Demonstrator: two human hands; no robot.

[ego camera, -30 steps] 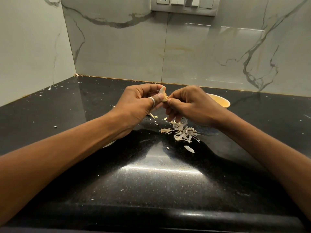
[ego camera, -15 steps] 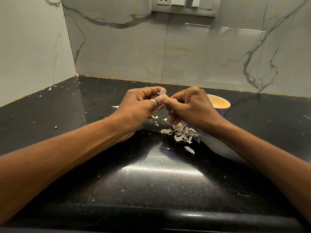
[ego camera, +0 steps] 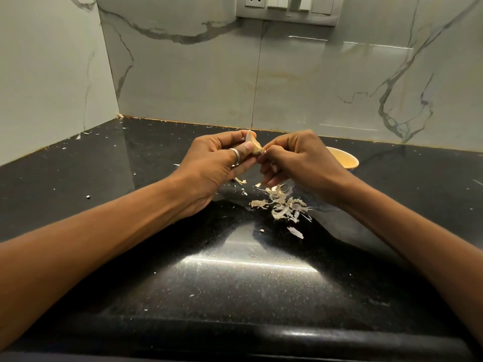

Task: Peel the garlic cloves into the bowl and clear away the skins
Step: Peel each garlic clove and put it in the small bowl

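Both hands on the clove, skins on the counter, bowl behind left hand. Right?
No. Head view: the pale orange round bowl sits behind the right hand, not the left hand. Both grip the pale garlic clove; papery skins lie on the glossy black counter.

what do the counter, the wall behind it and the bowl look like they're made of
Counter: polished black stone, likely granite; fine pale speckles, mirror-like glare. Wall: glossy marble-look tile; grey veins, a vertical joint. Bowl: smooth cream inside, perhaps glazed ceramic or plastic.

Bare forearms, sleeveless; a silver ring (ego camera: 236,155) on the left thumb.
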